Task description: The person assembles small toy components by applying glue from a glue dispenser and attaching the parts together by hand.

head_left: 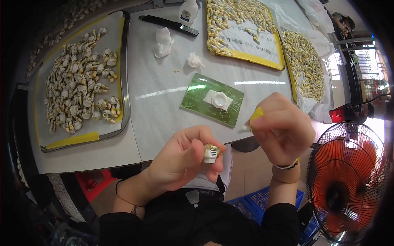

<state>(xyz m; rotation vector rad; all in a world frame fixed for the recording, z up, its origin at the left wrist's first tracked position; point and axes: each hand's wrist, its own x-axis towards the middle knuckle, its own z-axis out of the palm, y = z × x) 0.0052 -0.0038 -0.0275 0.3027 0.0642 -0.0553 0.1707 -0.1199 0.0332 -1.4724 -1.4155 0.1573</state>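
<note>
Between the thumb and fingers of my left hand (180, 158) is a small white figurine part (210, 154) with gold edges and dark stripes on its front. Raised to the right, apart from it, my right hand (285, 125) has its fingers closed in a pinch. A bright yellow covering (257, 114) shows at one of its fingertips. Something small and pale is just visible below that tip, too blurred to name. Beyond both hands lies a green rectangular plate (193, 100) on the table. On it a small round white dish (219, 99) rests on a white pad.
To the left a tray (126, 82) bears many white-and-gold pieces. Trays of small yellow-white pieces (303, 61) stand at the far right, one with a yellow rim (262, 63). Crumpled tissues (195, 60), a black tool (169, 25) and a white bottle (188, 12) lie behind. An orange fan (349, 184) stands right.
</note>
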